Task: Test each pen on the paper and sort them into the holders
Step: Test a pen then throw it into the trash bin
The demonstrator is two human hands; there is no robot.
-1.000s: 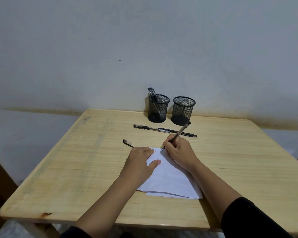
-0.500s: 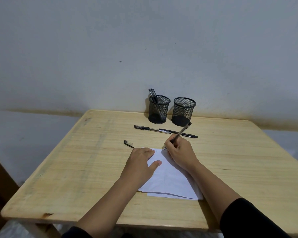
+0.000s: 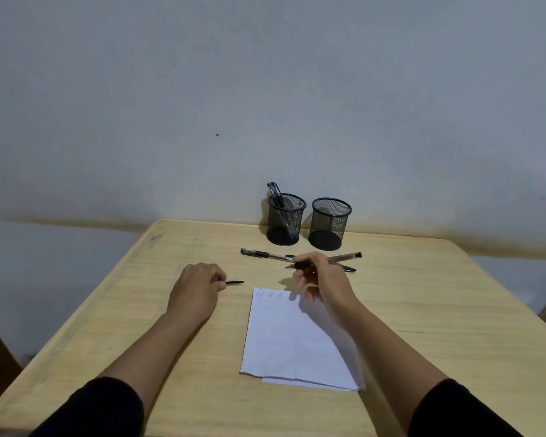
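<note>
Where pens [image 3: 275, 193] lean, left holder [image 3: 286, 219]; right holder [image 3: 329, 223] bare.

The paper [image 3: 292, 335] has three small pen scribbles in a row along its top edge. They look like tiny words, but they are too small to read. Nothing else shows any writing.

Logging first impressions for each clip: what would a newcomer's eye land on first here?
The right hand holding an uncapped pen lifted above the scribbled top of the white paper. Next, the left hand pinching a pen cap, and the two mesh holders by the wall, only the left holder with pens.
</note>
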